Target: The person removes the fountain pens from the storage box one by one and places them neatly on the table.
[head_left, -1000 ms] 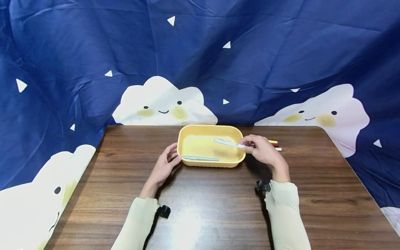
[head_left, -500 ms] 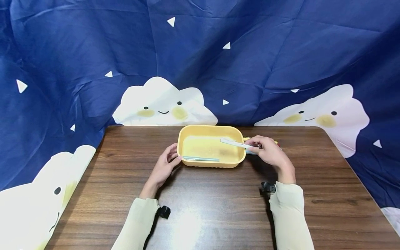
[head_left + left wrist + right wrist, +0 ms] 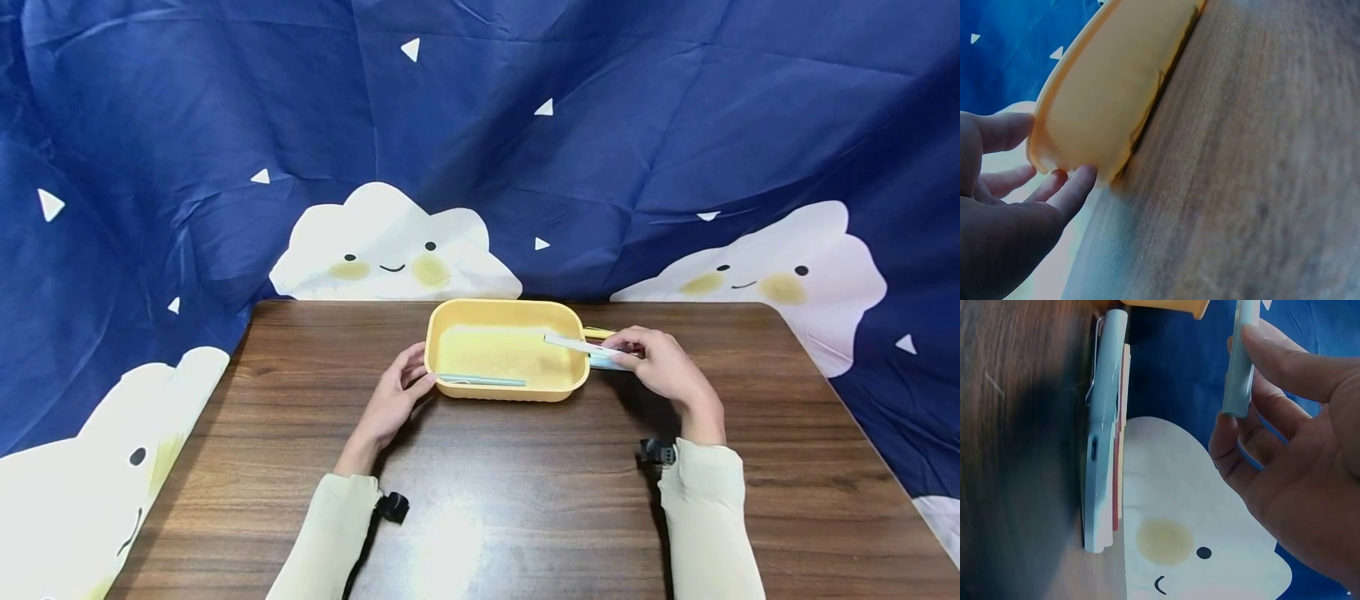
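Note:
A yellow tray (image 3: 508, 392) stands near the table's far edge, with a teal pen (image 3: 483, 381) lying inside along its front wall. My left hand (image 3: 393, 392) rests against the tray's left end, thumb at the front corner; in the left wrist view its fingertips touch the outer wall. Between thumb and fingers my right hand (image 3: 663, 367) pinches a pale pen (image 3: 579, 343), held above the tray's right rim. Its free end points left over the tray. Under that hand, right of the tray, lie a light blue pen (image 3: 1105, 425) and a yellow pen (image 3: 597, 332).
A red pen (image 3: 1116, 487) lies among the pens right of the tray, mostly hidden by my right hand in the head view. The wooden table (image 3: 525, 483) extends toward me. A blue curtain (image 3: 480, 125) with clouds hangs right behind it.
My right hand has drawn the pale pen rightward, from over the tray to its right rim. The pens beside the tray are partly uncovered. My left hand and the tray stay put.

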`<act>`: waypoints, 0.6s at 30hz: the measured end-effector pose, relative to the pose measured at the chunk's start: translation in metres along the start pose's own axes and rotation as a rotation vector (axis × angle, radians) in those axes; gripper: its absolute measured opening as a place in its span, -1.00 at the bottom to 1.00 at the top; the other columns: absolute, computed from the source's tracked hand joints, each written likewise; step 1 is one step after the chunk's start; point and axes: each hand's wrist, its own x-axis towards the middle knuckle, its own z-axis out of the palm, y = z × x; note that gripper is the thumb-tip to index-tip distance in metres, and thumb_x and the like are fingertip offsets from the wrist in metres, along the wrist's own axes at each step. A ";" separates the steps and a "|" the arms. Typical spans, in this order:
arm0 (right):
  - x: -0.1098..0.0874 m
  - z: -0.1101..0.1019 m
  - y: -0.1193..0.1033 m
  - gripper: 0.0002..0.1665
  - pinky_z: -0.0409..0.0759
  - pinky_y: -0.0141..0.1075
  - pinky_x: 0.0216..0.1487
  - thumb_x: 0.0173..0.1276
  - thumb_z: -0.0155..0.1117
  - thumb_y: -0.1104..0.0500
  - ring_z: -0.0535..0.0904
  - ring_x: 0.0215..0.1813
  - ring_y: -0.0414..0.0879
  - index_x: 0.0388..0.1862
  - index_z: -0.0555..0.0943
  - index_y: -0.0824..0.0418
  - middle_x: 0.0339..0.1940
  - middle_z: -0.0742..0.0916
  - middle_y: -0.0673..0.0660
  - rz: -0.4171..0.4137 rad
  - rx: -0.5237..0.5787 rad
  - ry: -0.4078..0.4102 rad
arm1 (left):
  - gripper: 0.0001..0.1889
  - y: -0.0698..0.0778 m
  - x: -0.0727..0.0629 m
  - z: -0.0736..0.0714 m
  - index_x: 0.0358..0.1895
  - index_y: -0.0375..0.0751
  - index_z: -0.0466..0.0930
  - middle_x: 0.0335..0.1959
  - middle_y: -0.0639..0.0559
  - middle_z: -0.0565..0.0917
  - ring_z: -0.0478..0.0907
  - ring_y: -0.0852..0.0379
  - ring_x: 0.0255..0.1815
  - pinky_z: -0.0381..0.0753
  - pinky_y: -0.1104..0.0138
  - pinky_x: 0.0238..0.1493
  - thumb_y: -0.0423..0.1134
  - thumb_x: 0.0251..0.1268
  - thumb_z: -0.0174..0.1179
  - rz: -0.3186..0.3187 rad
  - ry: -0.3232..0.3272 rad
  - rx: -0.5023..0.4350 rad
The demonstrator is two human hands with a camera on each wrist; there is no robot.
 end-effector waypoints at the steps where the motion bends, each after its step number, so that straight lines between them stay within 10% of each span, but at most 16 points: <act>1: -0.001 -0.001 0.000 -0.80 0.43 -0.39 -0.19 0.30 0.37 0.45 0.53 -0.22 -0.04 -0.14 0.74 0.27 -0.27 0.72 0.12 0.000 -0.002 0.003 | -0.37 0.000 0.000 0.000 0.54 -0.34 0.17 0.40 -0.36 0.37 0.37 -0.25 0.38 0.51 0.45 0.13 -0.44 0.47 0.15 0.000 0.000 -0.001; 18: -0.015 -0.020 0.011 -0.82 0.42 -0.39 -0.26 0.29 0.40 0.43 0.54 -0.27 -0.05 -0.16 0.74 0.27 -0.31 0.73 0.12 0.003 -0.069 0.013 | -0.38 0.001 0.000 -0.001 0.54 -0.31 0.18 0.41 -0.33 0.38 0.37 -0.23 0.38 0.50 0.43 0.16 -0.42 0.48 0.15 -0.004 0.001 0.009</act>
